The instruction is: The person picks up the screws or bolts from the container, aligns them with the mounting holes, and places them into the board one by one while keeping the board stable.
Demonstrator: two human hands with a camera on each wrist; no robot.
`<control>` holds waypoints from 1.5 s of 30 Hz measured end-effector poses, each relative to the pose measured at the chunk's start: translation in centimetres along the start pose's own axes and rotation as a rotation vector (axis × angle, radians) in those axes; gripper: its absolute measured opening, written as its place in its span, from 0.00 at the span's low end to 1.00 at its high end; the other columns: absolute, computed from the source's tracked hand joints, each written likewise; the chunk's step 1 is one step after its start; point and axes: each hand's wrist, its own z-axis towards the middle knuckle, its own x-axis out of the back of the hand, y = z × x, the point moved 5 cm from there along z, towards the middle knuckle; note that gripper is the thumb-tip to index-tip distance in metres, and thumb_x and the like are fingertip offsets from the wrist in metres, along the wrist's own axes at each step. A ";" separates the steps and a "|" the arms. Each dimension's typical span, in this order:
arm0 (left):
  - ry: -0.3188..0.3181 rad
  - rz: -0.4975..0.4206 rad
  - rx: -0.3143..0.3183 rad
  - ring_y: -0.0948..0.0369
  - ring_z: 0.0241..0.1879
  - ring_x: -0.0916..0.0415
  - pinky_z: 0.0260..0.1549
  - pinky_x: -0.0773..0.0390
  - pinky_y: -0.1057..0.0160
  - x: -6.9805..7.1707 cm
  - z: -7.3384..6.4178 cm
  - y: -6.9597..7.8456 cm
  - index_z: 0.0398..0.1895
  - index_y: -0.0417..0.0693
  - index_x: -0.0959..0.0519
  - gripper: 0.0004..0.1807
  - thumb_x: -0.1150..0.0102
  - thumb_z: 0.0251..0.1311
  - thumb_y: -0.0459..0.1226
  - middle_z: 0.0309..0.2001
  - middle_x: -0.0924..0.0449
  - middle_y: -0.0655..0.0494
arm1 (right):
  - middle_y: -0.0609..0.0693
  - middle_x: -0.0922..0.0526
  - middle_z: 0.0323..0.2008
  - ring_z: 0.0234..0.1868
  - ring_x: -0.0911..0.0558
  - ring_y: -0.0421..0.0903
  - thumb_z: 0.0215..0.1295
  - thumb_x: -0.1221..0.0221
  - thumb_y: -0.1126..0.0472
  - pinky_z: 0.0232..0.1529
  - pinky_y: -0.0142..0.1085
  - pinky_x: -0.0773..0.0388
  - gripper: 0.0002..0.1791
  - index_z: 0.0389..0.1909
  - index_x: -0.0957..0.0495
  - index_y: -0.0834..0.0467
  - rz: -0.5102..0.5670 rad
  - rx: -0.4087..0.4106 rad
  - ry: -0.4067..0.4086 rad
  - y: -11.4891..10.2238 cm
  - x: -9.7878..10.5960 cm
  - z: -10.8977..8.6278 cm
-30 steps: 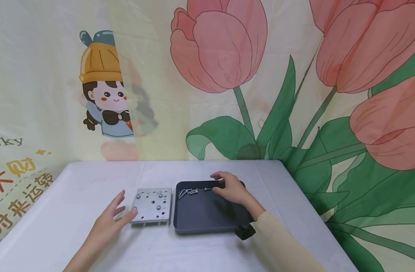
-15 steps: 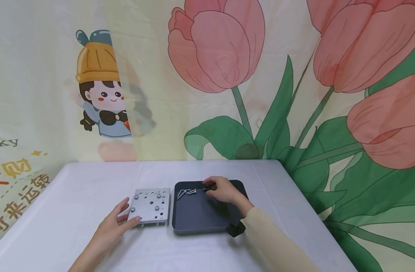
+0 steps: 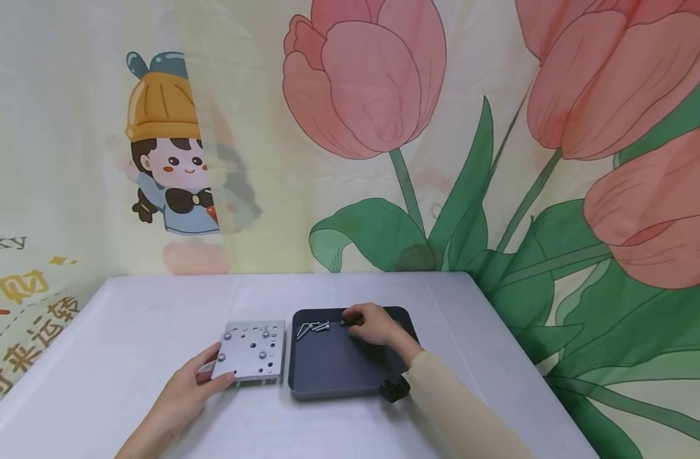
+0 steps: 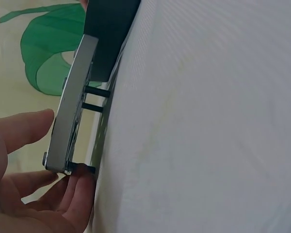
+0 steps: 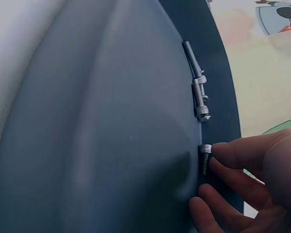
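Note:
A square metal plate with drilled holes lies left of a dark grey tray. Several bolts are set in the plate, and the left wrist view shows their shanks sticking out below it. My left hand grips the plate's near left corner, thumb on top and fingers underneath. Over the tray's far side, my right hand pinches a short socket-head bolt between thumb and forefinger. Longer loose bolts lie beside it along the tray's far wall.
A white cloth covers the table beneath the plate and tray. Behind the table hangs a backdrop printed with tulips and a cartoon figure. A black strap piece sits at the right wrist, above the tray's near right corner.
My left hand has closed in on the plate's corner and now grips it. The right hand has moved left and down in the tray, onto the single bolt.

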 end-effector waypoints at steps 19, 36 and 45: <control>-0.006 -0.010 0.019 0.52 0.58 0.26 0.39 0.23 0.64 0.1 0.0 -0.3 0.86 0.45 0.46 0.52 0.27 0.66 0.49 0.79 0.39 0.36 | 0.55 0.11 0.44 0.46 0.15 0.51 0.65 0.31 0.72 0.51 0.47 0.19 0.15 0.52 0.12 0.64 -0.126 0.036 -0.001 -0.4 -0.8 0.5; -0.003 0.000 0.033 0.51 0.58 0.26 0.41 0.24 0.65 0.1 0.1 -0.3 0.86 0.45 0.45 0.54 0.26 0.64 0.51 0.79 0.39 0.35 | 0.45 0.12 0.33 0.33 0.21 0.39 0.65 0.28 0.68 0.42 0.38 0.22 0.06 0.40 0.09 0.57 -0.135 0.019 0.070 -0.1 -0.7 0.0; 0.001 -0.001 0.017 0.52 0.57 0.26 0.39 0.24 0.66 0.1 0.0 -0.3 0.85 0.44 0.45 0.53 0.26 0.65 0.50 0.79 0.39 0.34 | 0.45 0.12 0.33 0.34 0.20 0.39 0.68 0.29 0.66 0.42 0.38 0.22 0.04 0.41 0.10 0.57 -0.082 0.011 0.074 0.3 -0.4 -0.1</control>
